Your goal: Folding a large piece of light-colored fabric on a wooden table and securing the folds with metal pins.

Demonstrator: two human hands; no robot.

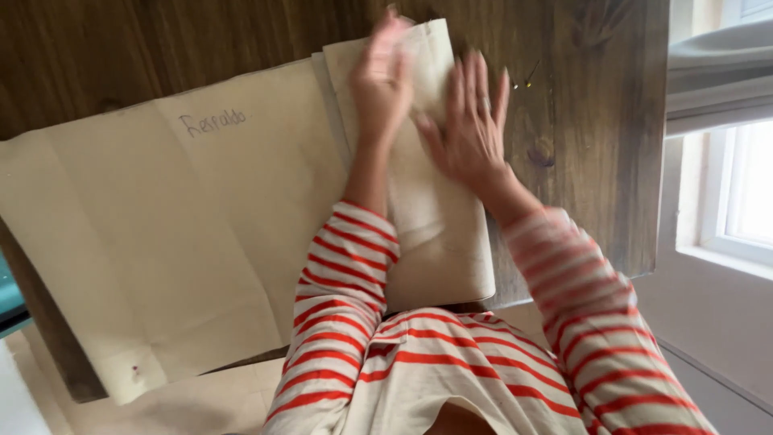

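Folded beige paper strip [439,217] lies on dark wood desk [596,145], right of big creased beige sheet [177,225]. Left hand [381,80] & right hand [467,129] flat, fingers spread, pressing far end. Fold looks mostly done; big sheet unfolded.

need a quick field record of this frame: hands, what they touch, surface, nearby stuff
left hand: flat, fingers together, pressing on folded paper
right hand: open, fingers spread, on the same folded paper, ring on one finger
folded paper: beige, lying partly over the large sheet's edge
large sheet: beige, creased, handwriting near top, spread flat
table: dark wood
pins: small, on table by right hand
sleeves: red-striped
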